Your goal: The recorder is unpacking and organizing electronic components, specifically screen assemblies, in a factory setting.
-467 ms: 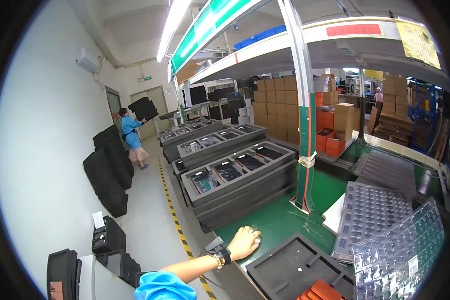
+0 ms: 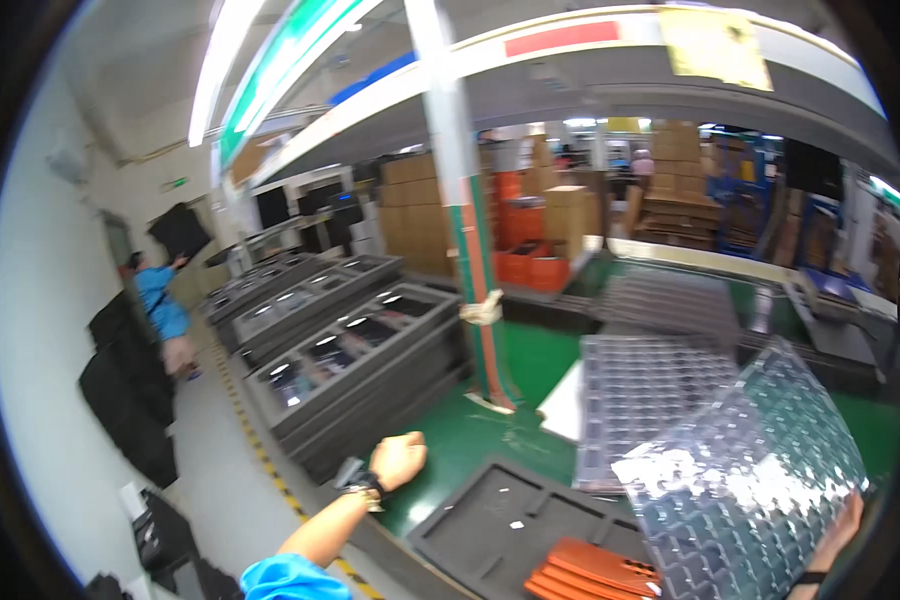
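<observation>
Left hand point(image 2: 398, 458) rested closed in a loose fist on the green worktop point(image 2: 530, 360) at lower centre, holding nothing. Just right lay a dark foam tray point(image 2: 490, 520) with moulded recesses, and orange flat pieces point(image 2: 595, 572). Right hand point(image 2: 838, 530) gripped the lower right edge of a clear blister tray point(image 2: 745, 480), tilted up (thin, light, flexy, probably slippery; best held by its rim).

I stood in a factory assembly hall: a green workbench point(image 2: 530, 350) ran ahead, stacked dark trays point(image 2: 350, 350) lay at ten o'clock, cardboard boxes point(image 2: 570, 215) piled at twelve, strip lights point(image 2: 215, 60) ran overhead.
</observation>
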Demonstrator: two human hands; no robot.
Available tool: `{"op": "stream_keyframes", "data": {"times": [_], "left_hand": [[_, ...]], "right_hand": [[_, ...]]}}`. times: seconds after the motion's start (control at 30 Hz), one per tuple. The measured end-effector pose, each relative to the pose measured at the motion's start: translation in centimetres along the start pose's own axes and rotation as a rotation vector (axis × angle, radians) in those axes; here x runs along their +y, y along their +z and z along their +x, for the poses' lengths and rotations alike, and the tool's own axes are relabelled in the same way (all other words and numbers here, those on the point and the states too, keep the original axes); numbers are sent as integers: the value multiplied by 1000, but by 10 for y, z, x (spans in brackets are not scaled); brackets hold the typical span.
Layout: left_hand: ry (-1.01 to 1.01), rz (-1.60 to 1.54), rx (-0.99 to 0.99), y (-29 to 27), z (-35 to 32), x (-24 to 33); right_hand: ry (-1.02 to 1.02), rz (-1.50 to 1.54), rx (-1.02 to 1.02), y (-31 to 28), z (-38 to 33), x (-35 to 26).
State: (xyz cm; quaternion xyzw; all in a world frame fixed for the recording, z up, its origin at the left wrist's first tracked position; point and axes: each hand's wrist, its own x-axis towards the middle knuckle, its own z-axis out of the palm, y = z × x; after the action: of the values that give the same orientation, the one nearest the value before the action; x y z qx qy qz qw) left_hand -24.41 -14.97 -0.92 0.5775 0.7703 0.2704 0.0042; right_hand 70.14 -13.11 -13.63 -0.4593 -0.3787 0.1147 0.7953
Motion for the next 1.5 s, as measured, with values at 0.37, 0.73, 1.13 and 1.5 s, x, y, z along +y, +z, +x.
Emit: {"op": "stream_keyframes", "data": {"times": [0.37, 0.73, 1.13, 1.5], "left_hand": [[282, 289, -4, -24, 22, 43], [578, -560, -837, 40, 1, 224], [239, -969, -1085, 76, 5, 296], [74, -1357, -1187, 37, 21, 266]], "right_hand": [[449, 595, 35, 83, -39, -107], [635, 758, -7, 124, -39, -125], [641, 750, -163, 171, -11, -149], [636, 727, -199, 293, 59, -215]]}}
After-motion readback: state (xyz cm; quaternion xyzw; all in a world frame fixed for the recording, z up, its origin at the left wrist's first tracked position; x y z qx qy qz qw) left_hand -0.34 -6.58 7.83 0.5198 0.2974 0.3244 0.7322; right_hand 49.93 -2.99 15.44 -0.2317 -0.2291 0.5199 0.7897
